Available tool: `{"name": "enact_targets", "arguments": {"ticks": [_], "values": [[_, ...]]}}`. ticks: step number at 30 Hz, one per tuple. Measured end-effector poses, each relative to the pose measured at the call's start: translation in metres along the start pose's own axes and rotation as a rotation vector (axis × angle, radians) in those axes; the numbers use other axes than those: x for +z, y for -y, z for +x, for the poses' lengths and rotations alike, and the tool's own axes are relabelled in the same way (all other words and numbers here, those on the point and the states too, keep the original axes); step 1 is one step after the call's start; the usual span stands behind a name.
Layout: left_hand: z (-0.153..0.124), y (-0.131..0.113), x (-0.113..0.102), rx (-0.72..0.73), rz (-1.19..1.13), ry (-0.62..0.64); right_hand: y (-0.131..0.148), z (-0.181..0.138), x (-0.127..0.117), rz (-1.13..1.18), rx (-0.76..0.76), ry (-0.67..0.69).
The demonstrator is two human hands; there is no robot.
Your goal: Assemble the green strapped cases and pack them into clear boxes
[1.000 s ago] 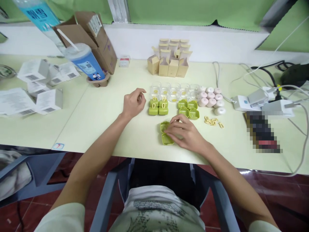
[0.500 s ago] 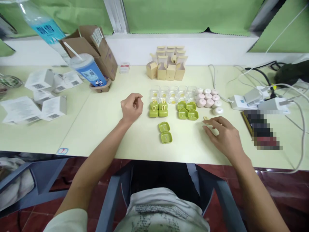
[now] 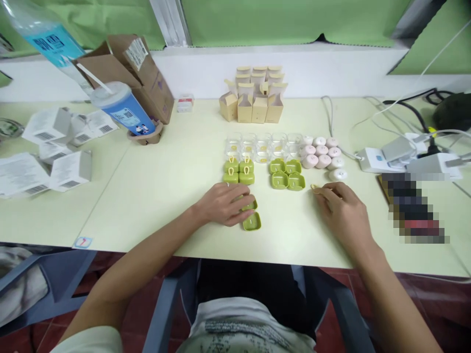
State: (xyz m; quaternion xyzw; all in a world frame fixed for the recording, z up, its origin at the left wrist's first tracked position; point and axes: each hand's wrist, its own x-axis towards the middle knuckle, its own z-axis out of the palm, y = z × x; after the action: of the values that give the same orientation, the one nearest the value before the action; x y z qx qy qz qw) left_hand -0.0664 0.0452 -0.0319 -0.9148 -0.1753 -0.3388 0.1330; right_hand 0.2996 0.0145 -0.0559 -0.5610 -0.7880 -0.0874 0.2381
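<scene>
While the left hand (image 3: pixel 224 203) lies across the upper half of an open green case (image 3: pixel 252 222) in the head view, the right hand (image 3: pixel 344 213) is well apart, at a yellow loop (image 3: pixel 315 187). Right grip: thumb and forefinger close together at the loop; cannot tell whether it is pinched between them. Left grip: fingers slightly spread over the case; cannot tell if they bear on it. Case sits on the tabletop (image 3: pixel 285 233), near its front edge, lower half in plain sight. Handling, as judged: loop looks thin, so best taken lightly with fingertips; case looks light enough to skid, so a gentle left-hand press on the rim should steady it. Materials: case seems moulded plastic, two rounded-square shells, thin rims, slight gloss. Beyond, green cases with lids down (image 3: pixel 231 178), a yellow loop standing on each; to their right, hollow green shells (image 3: pixel 280 181). Farther back, smooth transparent cups (image 3: pixel 263 148), rounded pale pink pieces (image 3: pixel 311 161) to their right, matt card boxes (image 3: pixel 260 112) with raised flaps.
</scene>
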Motion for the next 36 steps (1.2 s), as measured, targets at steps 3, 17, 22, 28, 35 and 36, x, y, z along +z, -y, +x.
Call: {"name": "enact_targets", "arguments": {"ticks": [3,17,22,28,35,36], "values": [[-0.004,0.003,0.004,-0.064,0.044,0.039,-0.002,0.000,0.002,0.022,0.048,0.013],[-0.005,0.008,-0.012,-0.108,-0.016,0.310,0.000,0.001,0.004,0.065,0.038,0.005],[-0.002,0.005,-0.013,-0.114,-0.028,0.393,0.000,0.001,0.003,0.046,0.038,-0.061],[-0.007,0.008,-0.008,-0.142,-0.055,0.412,0.001,-0.003,0.004,-0.034,0.129,-0.067],[-0.003,0.009,-0.011,-0.270,-0.208,0.410,-0.003,-0.005,0.005,0.077,0.100,-0.008],[-0.002,0.009,-0.011,-0.276,-0.243,0.421,-0.003,-0.005,0.005,0.095,0.107,-0.015]]}}
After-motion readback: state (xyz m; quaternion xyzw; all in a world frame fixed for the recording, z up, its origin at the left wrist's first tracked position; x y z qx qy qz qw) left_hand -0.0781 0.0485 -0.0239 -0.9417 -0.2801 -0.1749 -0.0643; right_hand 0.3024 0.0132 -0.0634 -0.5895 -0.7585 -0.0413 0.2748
